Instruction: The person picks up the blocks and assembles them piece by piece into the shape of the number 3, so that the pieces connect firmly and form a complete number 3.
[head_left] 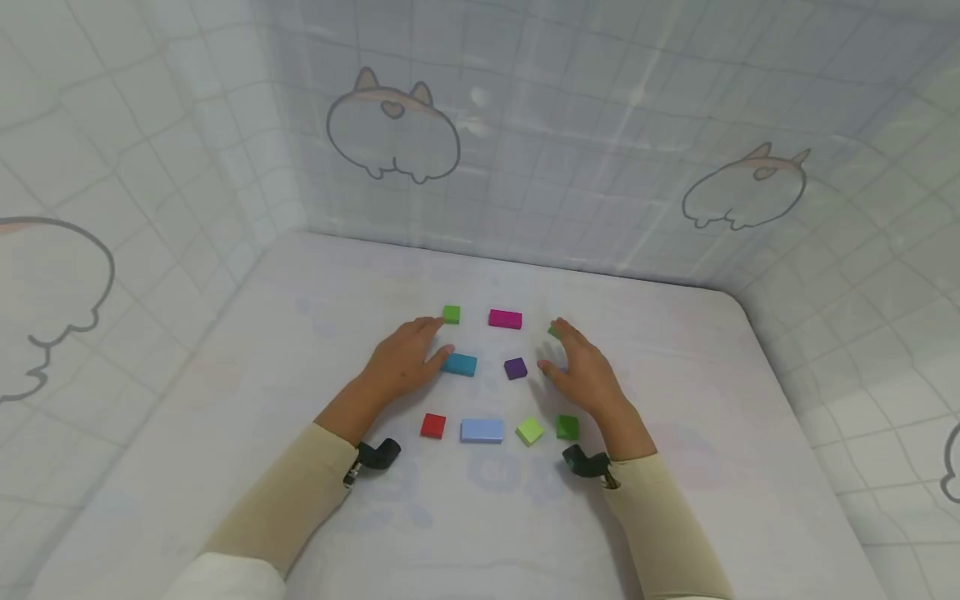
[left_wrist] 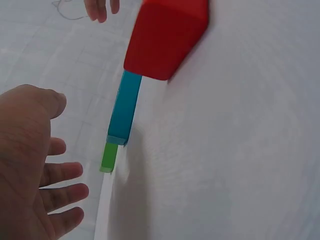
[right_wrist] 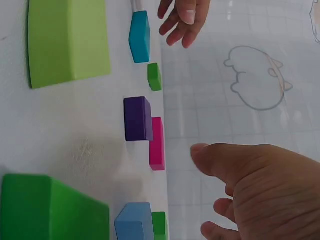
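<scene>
My left hand (head_left: 401, 360) hovers over the table with its fingers extended, holding nothing. Its thumb overlaps the end of a teal block (head_left: 461, 365) in the head view, and its fingertips are close to a green block (head_left: 452, 314). On the other side, my right hand (head_left: 590, 373) is also raised and holds nothing, fingers spread from the thumb. It mostly covers another green block (head_left: 553, 332) and a blue block (right_wrist: 134, 222), which the right wrist view shows. Between the hands lie a purple block (head_left: 515, 368) and a magenta block (head_left: 506, 319).
Nearer the body, a red block (head_left: 433, 426), a light blue block (head_left: 482, 431), a lime block (head_left: 529, 432) and a dark green block (head_left: 567, 427) form a row. The white table (head_left: 495, 533) is enclosed by tile-patterned curtains (head_left: 555, 150) at the back and sides.
</scene>
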